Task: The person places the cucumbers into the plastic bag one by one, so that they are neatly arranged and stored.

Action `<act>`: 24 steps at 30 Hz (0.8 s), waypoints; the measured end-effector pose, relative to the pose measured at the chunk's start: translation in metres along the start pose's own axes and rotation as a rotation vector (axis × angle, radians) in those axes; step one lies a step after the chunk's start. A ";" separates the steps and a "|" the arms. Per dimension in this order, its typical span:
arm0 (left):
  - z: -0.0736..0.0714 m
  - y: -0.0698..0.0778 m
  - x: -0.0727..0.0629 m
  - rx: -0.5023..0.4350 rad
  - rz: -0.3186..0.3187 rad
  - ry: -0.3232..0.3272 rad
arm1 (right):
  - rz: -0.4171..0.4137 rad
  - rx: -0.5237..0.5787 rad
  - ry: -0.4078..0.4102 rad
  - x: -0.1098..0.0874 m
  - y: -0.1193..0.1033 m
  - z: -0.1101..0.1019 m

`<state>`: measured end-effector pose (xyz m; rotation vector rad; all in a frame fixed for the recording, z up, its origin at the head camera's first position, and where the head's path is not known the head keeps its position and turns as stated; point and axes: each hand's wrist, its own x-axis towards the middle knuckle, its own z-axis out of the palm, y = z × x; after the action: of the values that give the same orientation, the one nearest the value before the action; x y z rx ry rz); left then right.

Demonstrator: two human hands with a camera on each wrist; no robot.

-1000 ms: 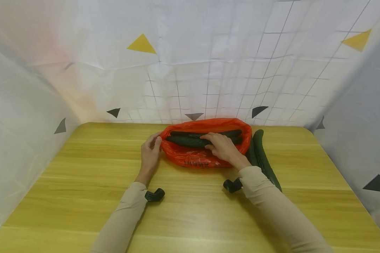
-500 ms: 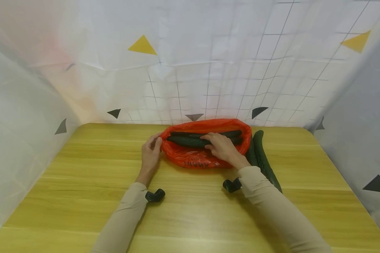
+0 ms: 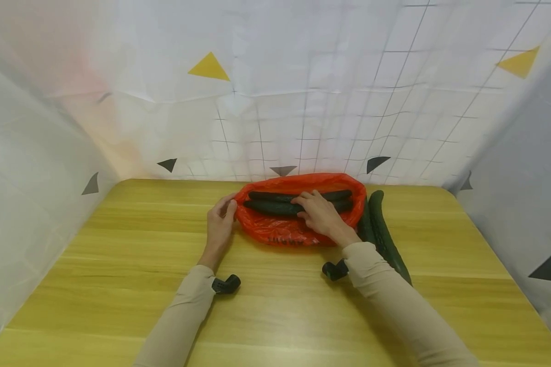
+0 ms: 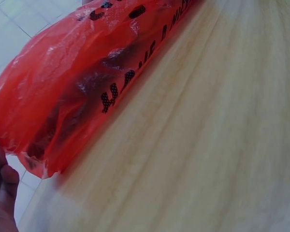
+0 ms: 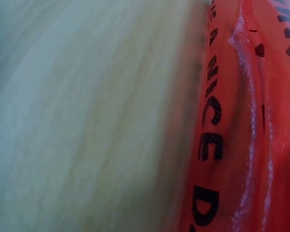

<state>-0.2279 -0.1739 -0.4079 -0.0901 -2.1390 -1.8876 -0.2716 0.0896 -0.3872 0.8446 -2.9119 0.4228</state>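
1. A red plastic bag lay open on the wooden tabletop, holding a front cucumber and a rear cucumber.
2. The left hand pinched the bag's left rim, grip nearly closed.
3. Inside, the right hand held the front cucumber, grip half closed.
4. Two outer cucumbers lay just right of the bag.

A red plastic bag lies on the table, its long edge against the wood. Beside that edge, a soft reddish tint darkens the pale, blurred grain. Black lettering runs along the bag's table-side strip, with "NICE" legible and a "D" after it. Glossy creases follow the bag's length next to the letters; beyond them sit more black letters, partly cut off.
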 end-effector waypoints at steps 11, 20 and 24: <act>0.002 -0.028 0.007 0.015 0.027 0.038 | 0.030 0.028 0.017 0.000 -0.002 0.003; 0.001 -0.024 0.007 0.005 0.024 0.021 | 0.018 0.012 0.077 -0.002 0.000 0.004; 0.001 -0.009 0.003 -0.006 0.020 -0.003 | 0.031 0.022 0.106 -0.003 0.002 0.005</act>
<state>-0.2331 -0.1751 -0.4161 -0.1149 -2.1264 -1.8849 -0.2704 0.0912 -0.3929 0.7563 -2.8312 0.4876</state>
